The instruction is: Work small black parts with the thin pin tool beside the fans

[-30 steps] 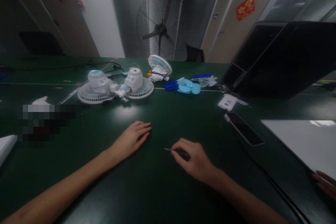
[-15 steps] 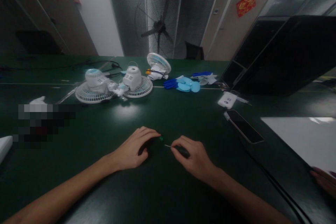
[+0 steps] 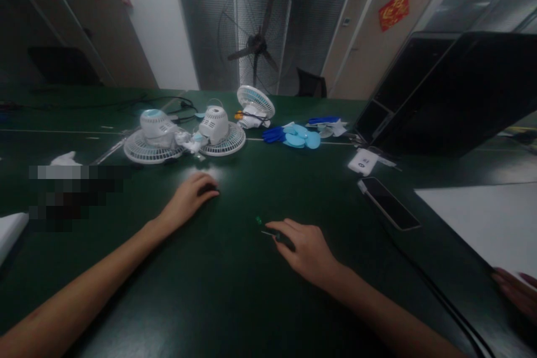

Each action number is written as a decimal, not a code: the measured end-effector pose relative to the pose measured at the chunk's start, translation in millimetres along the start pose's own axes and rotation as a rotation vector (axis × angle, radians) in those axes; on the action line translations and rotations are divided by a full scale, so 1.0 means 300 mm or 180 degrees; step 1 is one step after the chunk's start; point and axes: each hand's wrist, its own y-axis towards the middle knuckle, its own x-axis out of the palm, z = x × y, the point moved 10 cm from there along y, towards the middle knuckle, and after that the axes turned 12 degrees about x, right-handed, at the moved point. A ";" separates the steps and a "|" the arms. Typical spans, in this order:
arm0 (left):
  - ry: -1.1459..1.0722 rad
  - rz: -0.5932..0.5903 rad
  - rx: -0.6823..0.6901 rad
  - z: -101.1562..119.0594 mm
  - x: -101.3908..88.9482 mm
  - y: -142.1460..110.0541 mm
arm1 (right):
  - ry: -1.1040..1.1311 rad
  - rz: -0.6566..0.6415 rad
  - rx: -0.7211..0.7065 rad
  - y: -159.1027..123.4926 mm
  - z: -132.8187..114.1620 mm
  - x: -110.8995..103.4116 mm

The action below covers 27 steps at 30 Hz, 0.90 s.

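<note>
The green table (image 3: 235, 302) fills the foreground and runs on between the two forearms. The right hand (image 3: 308, 249) has a small screwdriver (image 3: 285, 240) pinched in its fingers, the thin metal tip pointing left. Just beyond this tip lies a tiny green piece (image 3: 259, 220), apart from both hands. The left hand (image 3: 195, 193) is well to the left and farther out, its fingers curled down by the tabletop; I cannot tell whether anything is under them. A strip of tabletop separates the hands.

On the right, a black cable (image 3: 432, 288) runs from near the phone (image 3: 390, 203) to the bottom of the view. Past it, a white board (image 3: 482, 224) reaches the right side, with another person's hand (image 3: 516, 291) at its near edge. A white box (image 3: 363, 161) lies beyond the phone.

Farther off, white fans (image 3: 216, 131) stand left of centre, a band of tabletop between them and the left hand. Blue gloves (image 3: 293, 136) lie to their right, and a large black screen (image 3: 453, 95) bounds the right side.
</note>
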 end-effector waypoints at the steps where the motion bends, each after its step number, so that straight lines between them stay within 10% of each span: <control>1: 0.0090 0.0143 -0.0175 -0.059 -0.039 -0.009 | 0.0036 0.0004 0.0004 -0.001 0.000 -0.003; 7: 0.0482 0.0622 -0.0930 -0.274 -0.172 -0.084 | 0.0156 0.0011 -0.0006 -0.004 0.005 -0.010; 20: 0.1031 0.0530 -0.0871 -0.221 -0.192 -0.075 | 0.0181 0.0012 -0.0101 -0.009 0.000 -0.015; 24: 0.1161 0.0446 -0.0229 -0.024 -0.153 -0.022 | 0.0261 -0.0030 -0.0088 -0.013 -0.004 -0.017; 27: 0.0246 -0.0409 0.0773 0.232 0.049 0.018 | 0.0312 0.0043 -0.0096 -0.014 -0.004 -0.024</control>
